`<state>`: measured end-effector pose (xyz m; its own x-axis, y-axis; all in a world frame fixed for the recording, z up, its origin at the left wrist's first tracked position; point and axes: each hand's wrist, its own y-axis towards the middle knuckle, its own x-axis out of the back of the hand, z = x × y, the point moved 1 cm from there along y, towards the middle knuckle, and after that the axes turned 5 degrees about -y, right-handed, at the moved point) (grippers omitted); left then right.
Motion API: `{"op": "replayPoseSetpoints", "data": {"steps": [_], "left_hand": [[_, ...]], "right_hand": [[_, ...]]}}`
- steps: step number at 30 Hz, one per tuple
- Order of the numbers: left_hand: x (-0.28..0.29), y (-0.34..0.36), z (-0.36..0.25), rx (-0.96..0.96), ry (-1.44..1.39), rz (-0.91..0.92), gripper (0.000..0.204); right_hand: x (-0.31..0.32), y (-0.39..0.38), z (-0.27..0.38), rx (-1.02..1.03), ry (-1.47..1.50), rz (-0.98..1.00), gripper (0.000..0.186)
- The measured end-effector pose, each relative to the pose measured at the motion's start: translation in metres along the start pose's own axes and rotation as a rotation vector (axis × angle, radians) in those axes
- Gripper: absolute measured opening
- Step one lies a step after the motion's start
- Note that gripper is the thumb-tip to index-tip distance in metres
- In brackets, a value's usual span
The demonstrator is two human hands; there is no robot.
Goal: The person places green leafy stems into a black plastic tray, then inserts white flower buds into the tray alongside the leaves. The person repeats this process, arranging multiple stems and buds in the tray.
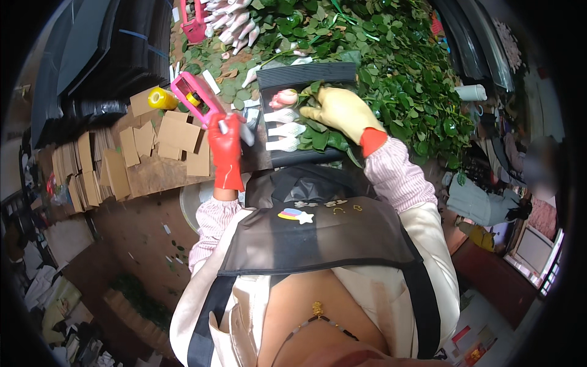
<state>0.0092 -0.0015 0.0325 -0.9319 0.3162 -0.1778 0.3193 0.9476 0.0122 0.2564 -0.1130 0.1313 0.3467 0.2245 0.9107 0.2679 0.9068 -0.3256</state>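
My left hand (224,144), in a red rubber glove, is closed around the lower end of a pink tape dispenser (197,96) with a yellow roll inside. A small white piece shows at its fingers; what that belongs to I cannot make out. My right hand (342,113), yellow-gloved, pinches a pink rose (284,98) just behind its bloom. The rose lies at the top of a row over a black ribbed board (306,74). Below it are several blooms in white net sleeves (285,130), their heads to the left and leafy stems to the right.
Leafy rose stems (403,79) cover the table's right and far side. More sleeved roses (235,24) and a second pink dispenser (194,24) lie at the back. Leftward are a yellow tape roll (162,98), cardboard pieces (178,131) and stacked dark boards (101,52).
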Motion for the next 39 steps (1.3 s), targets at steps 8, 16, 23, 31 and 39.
{"op": "replayPoseSetpoints", "data": {"steps": [8,16,23,31,39], "left_hand": [[-0.051,-0.022,-0.008,-0.039,0.549,0.256,0.026],[-0.015,-0.017,0.009,0.089,-0.012,-0.147,0.033],[0.009,-0.037,-0.009,0.130,0.432,0.092,0.043],[-0.042,-0.038,-0.023,0.242,0.517,0.296,0.039],[-0.005,-0.058,-0.003,0.182,-0.092,-0.315,0.017]], "right_hand": [[-0.029,0.006,0.001,-0.012,-0.272,-0.011,0.053],[-0.027,0.001,-0.008,0.027,-0.197,-0.072,0.059],[0.019,-0.044,0.024,0.322,0.095,-0.260,0.031],[-0.029,-0.016,0.020,0.245,-0.300,0.115,0.026],[-0.007,-0.028,0.015,0.287,-0.100,0.080,0.026]]}}
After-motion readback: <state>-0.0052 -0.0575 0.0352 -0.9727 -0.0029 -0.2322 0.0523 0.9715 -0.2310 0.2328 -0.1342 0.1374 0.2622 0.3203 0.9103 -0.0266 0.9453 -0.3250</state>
